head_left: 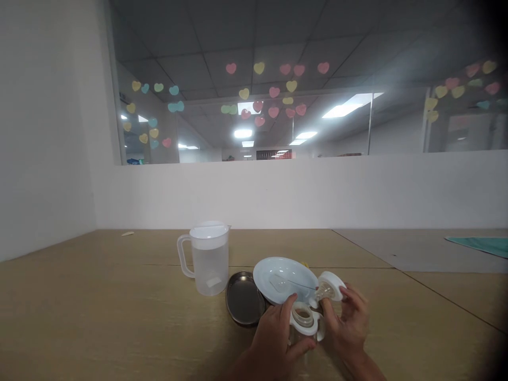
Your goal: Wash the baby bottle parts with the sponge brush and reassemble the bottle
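My left hand (278, 336) is wrapped round a clear baby bottle (304, 323) with white side handles, gripping it by its left side. The bottle's mouth is uncovered and faces up. In my right hand (347, 320) is the bottle's white top (333, 286), a ring with a clear nipple, pinched between thumb and fingers and tilted just above and right of the bottle. Behind both hands stands a white bowl (268, 270) with a clear piece lying in it. A thin dark line runs across the bowl towards the top; what it belongs to is unclear.
A lidded plastic pitcher (210, 264) stands to the left, its handle pointing left. Between it and the bowl lies a dark metal tray (244, 299). A green cloth or mat (482, 245) is at the far right. The wall (270, 196) and a window bound the table's back.
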The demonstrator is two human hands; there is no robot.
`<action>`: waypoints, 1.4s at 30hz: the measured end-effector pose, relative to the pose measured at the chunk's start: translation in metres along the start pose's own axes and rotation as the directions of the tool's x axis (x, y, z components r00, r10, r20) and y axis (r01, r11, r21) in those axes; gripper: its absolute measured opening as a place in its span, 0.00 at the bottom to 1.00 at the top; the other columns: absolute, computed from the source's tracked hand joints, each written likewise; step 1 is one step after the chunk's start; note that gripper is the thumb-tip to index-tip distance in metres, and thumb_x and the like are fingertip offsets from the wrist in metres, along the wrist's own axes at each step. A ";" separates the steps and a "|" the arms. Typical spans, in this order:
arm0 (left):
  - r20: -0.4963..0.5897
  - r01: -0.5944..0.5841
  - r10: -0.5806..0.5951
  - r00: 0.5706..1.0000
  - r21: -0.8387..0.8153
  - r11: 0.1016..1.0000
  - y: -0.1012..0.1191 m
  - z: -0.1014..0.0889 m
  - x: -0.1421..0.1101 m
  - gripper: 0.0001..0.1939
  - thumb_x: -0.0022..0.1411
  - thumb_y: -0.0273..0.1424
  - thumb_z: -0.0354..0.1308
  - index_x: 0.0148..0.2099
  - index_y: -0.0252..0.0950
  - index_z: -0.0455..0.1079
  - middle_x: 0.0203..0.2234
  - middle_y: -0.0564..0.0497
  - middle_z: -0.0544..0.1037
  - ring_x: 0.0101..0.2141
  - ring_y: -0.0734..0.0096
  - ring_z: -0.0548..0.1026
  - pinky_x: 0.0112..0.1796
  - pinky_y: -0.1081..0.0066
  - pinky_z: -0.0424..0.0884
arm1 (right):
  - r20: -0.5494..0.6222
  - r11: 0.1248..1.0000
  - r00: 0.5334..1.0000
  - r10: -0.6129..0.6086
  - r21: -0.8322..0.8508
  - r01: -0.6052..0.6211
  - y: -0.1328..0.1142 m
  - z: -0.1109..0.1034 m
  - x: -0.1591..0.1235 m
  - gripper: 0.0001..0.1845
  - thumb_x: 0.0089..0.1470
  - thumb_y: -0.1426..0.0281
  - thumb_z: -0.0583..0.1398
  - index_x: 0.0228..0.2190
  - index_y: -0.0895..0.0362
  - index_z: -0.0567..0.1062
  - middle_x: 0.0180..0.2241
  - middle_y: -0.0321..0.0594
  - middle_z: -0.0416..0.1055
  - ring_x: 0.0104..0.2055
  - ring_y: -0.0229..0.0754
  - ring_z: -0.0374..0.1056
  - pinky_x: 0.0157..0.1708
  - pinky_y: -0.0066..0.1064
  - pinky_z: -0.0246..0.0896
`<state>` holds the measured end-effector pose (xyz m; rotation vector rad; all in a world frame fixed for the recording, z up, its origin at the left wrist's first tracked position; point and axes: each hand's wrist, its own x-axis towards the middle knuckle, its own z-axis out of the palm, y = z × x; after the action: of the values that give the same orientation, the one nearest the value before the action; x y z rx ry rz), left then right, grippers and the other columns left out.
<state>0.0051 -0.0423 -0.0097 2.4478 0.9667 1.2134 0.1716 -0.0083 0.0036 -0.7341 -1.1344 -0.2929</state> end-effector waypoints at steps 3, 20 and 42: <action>-0.007 -0.007 0.007 1.000 0.004 1.000 -0.001 0.001 0.000 0.37 0.56 0.45 0.56 0.61 0.32 0.49 0.50 0.41 0.69 0.48 0.57 0.68 0.47 0.58 0.65 | 0.160 0.998 0.985 0.059 -0.018 -0.057 0.007 0.000 -0.006 0.16 0.47 0.65 0.59 0.40 0.53 0.63 0.39 0.42 0.62 0.43 0.44 0.64 0.38 0.38 0.65; -0.027 0.007 -0.006 1.000 0.042 0.999 0.002 0.001 0.000 0.36 0.56 0.43 0.56 0.61 0.33 0.50 0.48 0.42 0.70 0.47 0.57 0.69 0.46 0.59 0.66 | 0.485 0.844 0.712 0.508 -0.114 -0.524 0.006 0.006 0.007 0.23 0.45 0.57 0.61 0.41 0.54 0.64 0.42 0.43 0.69 0.43 0.45 0.68 0.44 0.37 0.64; -0.014 0.019 -0.019 1.000 0.006 1.000 0.007 -0.004 0.001 0.32 0.55 0.40 0.57 0.59 0.34 0.53 0.49 0.43 0.70 0.47 0.59 0.69 0.47 0.59 0.64 | 0.498 0.883 0.734 0.462 -0.332 -0.331 -0.008 -0.001 0.014 0.23 0.47 0.52 0.56 0.40 0.53 0.69 0.38 0.40 0.73 0.40 0.44 0.67 0.40 0.35 0.62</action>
<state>0.0059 -0.0468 -0.0033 2.4323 0.9973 1.2250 0.1734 -0.0134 0.0189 -1.3033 -1.4761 0.1951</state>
